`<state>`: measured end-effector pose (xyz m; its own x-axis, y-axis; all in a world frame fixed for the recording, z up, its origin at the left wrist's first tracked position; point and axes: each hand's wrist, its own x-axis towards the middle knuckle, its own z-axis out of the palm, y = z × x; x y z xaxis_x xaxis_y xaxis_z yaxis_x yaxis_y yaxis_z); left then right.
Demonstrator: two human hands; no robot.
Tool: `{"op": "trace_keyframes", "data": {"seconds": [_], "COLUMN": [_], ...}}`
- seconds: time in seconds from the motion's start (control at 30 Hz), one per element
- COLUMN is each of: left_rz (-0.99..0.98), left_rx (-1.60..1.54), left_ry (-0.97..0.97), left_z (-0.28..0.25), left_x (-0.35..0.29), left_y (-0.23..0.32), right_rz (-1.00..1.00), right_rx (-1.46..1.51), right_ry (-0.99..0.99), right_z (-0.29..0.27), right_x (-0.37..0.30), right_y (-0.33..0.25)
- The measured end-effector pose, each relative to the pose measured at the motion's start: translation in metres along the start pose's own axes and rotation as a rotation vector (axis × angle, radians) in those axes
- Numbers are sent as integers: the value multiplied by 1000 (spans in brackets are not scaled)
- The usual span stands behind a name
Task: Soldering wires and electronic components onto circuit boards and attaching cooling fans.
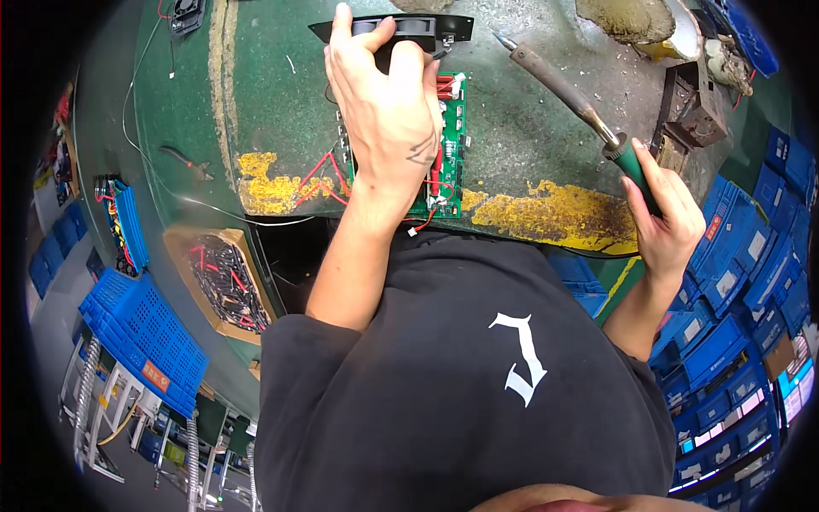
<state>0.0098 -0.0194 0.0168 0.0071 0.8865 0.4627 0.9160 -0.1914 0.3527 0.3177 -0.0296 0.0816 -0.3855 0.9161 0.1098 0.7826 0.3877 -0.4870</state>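
Note:
My right hand (pixel 670 209) is closed round the green handle of a soldering iron (pixel 559 85), whose tip points up and left over the bench. My left hand (pixel 384 102) reaches over a green circuit board (pixel 452 154) and grips a black fan panel (pixel 422 30) standing at the board's far edge. Its fingers wrap the panel's top and near side; the fingertips are partly hidden. Red wires (pixel 320 175) run out from the board's left side, and a short lead with a white connector (pixel 413 231) hangs at its near edge.
A rusty metal iron stand (pixel 695 102) sits at the bench's right, near a dirty sponge-like lump (pixel 627 17). Pliers (pixel 188 162) lie on the left, by a cardboard box (pixel 256 294) of cables. Another small fan (pixel 185 13) is at far left. Blue crates (pixel 734 230) stand right.

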Motion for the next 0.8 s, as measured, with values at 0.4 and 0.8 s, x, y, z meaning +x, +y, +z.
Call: {"op": "trace_keyframes", "data": {"seconds": [0.4,0.8], "left_rz": [-113,-111], "left_rx": [45,138], "left_ry": [48,13], "left_z": [0,-1], "left_x": [8,10], "left_y": [16,21], "right_rz": [-51,-55], "right_rx": [-12,24], "right_ry": [-58,-94], "right_z": [10,17], "right_x": [13,21], "right_y": [-5,-2]}}
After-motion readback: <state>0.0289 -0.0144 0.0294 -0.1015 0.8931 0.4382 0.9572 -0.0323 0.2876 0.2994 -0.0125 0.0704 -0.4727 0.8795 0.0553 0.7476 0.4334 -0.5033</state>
